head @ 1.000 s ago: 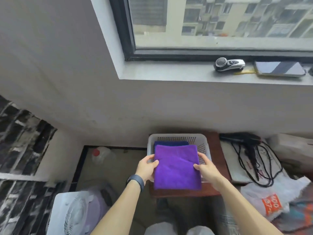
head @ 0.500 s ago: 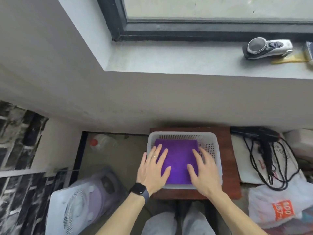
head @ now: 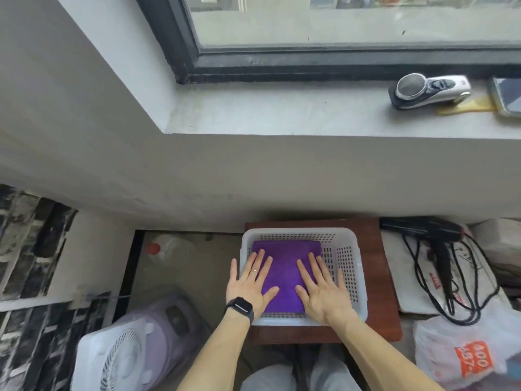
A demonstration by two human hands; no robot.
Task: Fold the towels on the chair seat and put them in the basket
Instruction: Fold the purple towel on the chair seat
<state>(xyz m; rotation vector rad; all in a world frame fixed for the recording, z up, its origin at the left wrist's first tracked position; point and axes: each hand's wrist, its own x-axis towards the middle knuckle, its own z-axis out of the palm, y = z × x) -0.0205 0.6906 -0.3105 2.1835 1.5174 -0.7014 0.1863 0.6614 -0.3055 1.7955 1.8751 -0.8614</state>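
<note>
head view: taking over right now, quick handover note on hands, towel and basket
Left hand: open, flat on the purple towel. Right hand: open, flat on it too.
The towel lies folded inside the white basket, which stands on the wooden chair seat.
Done: this towel folded and in the basket.
Left: lift both hands away; no other towel shows in this view.

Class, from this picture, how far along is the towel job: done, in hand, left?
Done: the folded purple towel lies in the white basket. In hand: left hand and right hand press flat on it. Left: seemingly nothing; no unfolded towel shows on the brown seat.
</note>
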